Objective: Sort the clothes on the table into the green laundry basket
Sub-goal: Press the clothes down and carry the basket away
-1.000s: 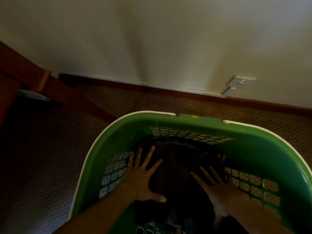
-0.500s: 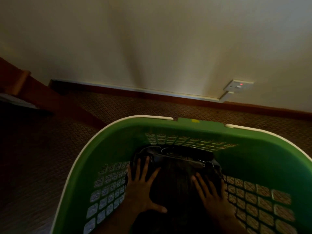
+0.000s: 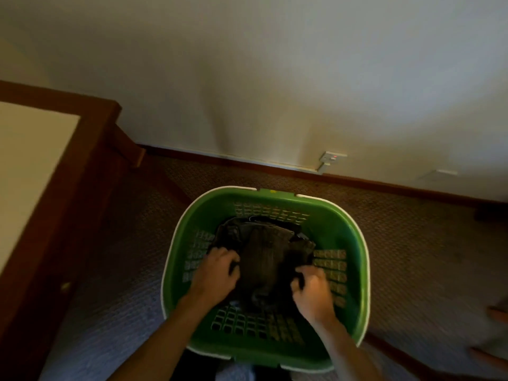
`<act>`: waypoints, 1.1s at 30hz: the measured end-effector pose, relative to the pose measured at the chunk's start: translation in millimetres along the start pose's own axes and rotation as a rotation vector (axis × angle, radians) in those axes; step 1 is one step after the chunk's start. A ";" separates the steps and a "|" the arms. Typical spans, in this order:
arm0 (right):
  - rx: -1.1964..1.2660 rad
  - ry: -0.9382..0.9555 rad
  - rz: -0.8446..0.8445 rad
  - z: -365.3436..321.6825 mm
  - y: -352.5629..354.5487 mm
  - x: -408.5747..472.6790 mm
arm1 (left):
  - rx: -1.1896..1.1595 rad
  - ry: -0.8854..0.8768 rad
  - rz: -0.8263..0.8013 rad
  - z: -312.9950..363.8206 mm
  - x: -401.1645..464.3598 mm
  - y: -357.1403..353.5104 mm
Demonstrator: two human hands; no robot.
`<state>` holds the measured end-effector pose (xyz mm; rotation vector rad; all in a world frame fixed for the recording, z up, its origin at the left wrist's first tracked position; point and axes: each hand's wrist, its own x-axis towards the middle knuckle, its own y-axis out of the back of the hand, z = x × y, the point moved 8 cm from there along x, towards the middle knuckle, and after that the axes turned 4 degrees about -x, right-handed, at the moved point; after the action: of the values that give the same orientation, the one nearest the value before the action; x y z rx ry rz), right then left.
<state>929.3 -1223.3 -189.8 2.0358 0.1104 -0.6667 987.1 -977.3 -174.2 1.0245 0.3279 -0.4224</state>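
Left hand (image 3: pixel 217 272) and right hand (image 3: pixel 310 292), both reaching down into the green plastic laundry basket with white rim and latticed walls (image 3: pixel 354 243), each with fingers curled into the fabric of the dark, crumpled garment (image 3: pixel 261 259) that lies on the basket floor. The left hand grasps the garment's left edge; the right hand bunches its right edge, slightly nearer the viewer and a little lower in the frame. The garment lies directly between the two hands and runs away from them: its long axis points from the near wall of the basket toward the far wall, with the larger, spread portion at the far end and a narrower gathered portion near the wrists. Neither hand is markedly closer; the grip is roughly symmetrical about that axis, so any settling or releasing move would likely be made by both hands together, the fabric being soft and likely to slump where it is let go. The basket rests on brown patterned carpet (image 3: pixel 412 257), just in front of the person's knees. To the left stands a dark wooden table with a pale top (image 3: pixel 33 160); no clothes show on its visible part. Beyond, a white wall socket (image 3: pixel 332 158) sits just above the skirting.
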 end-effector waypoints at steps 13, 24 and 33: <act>0.705 -0.609 -0.149 32.2 111.3 -89.9 | -0.708 0.643 -0.017 -48.7 -75.4 86.9; 0.748 -0.643 0.007 32.7 144.3 -79.6 | -0.933 0.764 0.021 -36.2 -88.1 123.7; 0.764 -0.449 -0.067 -103.1 144.3 -132.3 | -1.095 0.675 -0.128 88.1 -132.8 91.9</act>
<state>908.2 -1191.8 28.2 2.5312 -0.3989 -1.3407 921.7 -988.3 -2.6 0.0271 1.0889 0.0462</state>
